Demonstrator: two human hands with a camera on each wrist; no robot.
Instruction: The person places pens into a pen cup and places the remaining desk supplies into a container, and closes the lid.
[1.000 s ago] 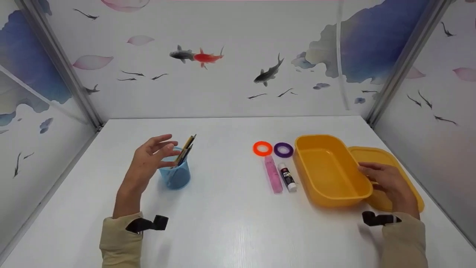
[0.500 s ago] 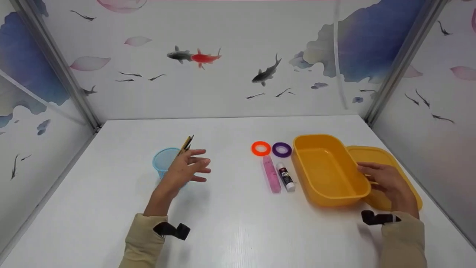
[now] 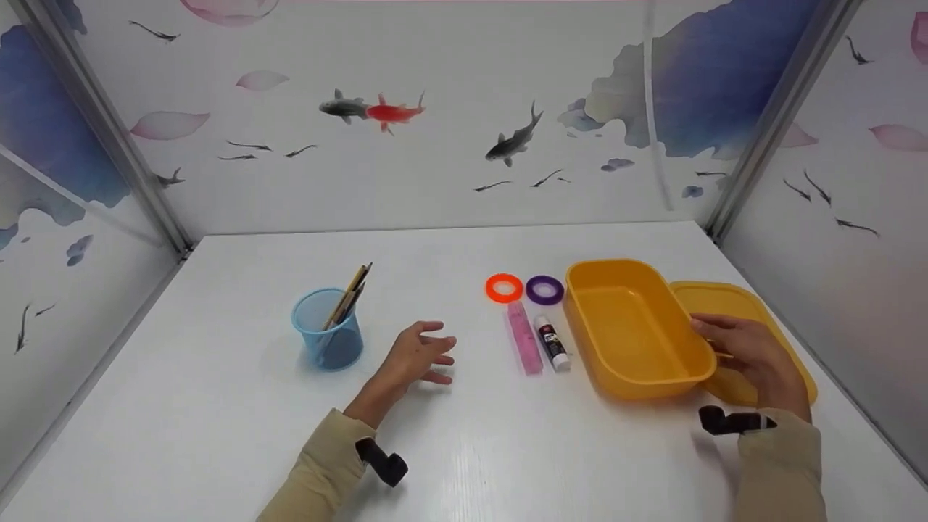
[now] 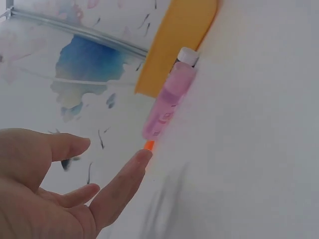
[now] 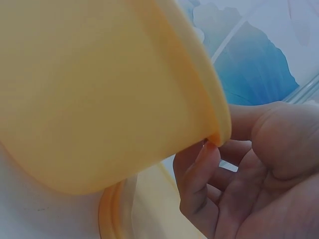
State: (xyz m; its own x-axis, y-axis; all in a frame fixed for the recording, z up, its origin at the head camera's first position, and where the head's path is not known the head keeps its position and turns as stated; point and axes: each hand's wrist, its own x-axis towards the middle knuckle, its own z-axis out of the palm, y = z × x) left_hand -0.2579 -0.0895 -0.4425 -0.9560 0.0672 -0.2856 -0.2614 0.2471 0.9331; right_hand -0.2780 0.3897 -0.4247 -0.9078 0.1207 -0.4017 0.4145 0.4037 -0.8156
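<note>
My left hand (image 3: 417, 355) is above the table between the cup and the pink tube, its fingers apart and nothing in them. In the left wrist view its fingertips point toward a pink translucent tube (image 4: 169, 102). Beside that tube lies a black-and-white glue stick (image 3: 552, 344). An orange ring (image 3: 504, 275) and a purple ring (image 3: 544, 278), like tape rolls, lie just behind them. At the right, my right hand (image 3: 750, 355) holds the rim of a yellow plastic box (image 3: 631, 330), which has nothing inside. The right wrist view shows fingers curled under that rim.
A blue cup (image 3: 330, 348) with several pencils (image 3: 351, 293) stands on the left of the white table (image 3: 464, 449). A yellow lid (image 3: 732, 301) lies partly behind the box. Printed panels (image 3: 435, 174) wall in the back and both sides.
My left hand has moved from the pencil cup rightward and nearer the front, leaving the cup and pencils standing. My right hand stays at the box rim. The view has shifted slightly.
</note>
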